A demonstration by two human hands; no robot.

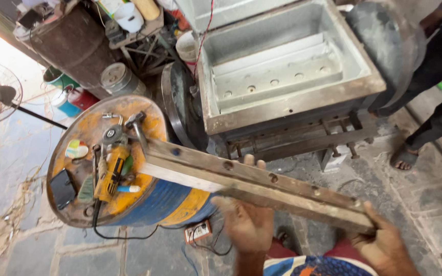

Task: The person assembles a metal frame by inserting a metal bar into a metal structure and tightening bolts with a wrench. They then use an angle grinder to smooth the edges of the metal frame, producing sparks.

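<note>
The right hand [382,245] was clenched around the near end of a long metal angle bar [254,181], thumb over its upper edge. The left hand [246,222] came up from beneath at mid-length, fingers curled under the lower flange with one fingertip showing above it; it was blurred, so I could not tell how firmly it had closed, though it seemed to be supporting the bar and not merely touching it.

The bar ran diagonally from the right hand up and left, its far end over the top of the blue and orange drum [144,204], just beside a hammer [136,125]; whether it rested there I could not tell. It looked heavy and fully stiff, rusty rather than slippery, with a row of drilled holes and hard edges; it would be best held spread apart as here, one hand at an end and one near the middle, palms clear of the corners.

Both forearms reached forward and low from the person's lap.

On the drum lay a yellow angle grinder [111,171] and a dark phone [62,188]. Beyond stood an open grey metal box [282,110] on a frame. Another person's sandalled foot [404,157] stood on the floor at right.
</note>
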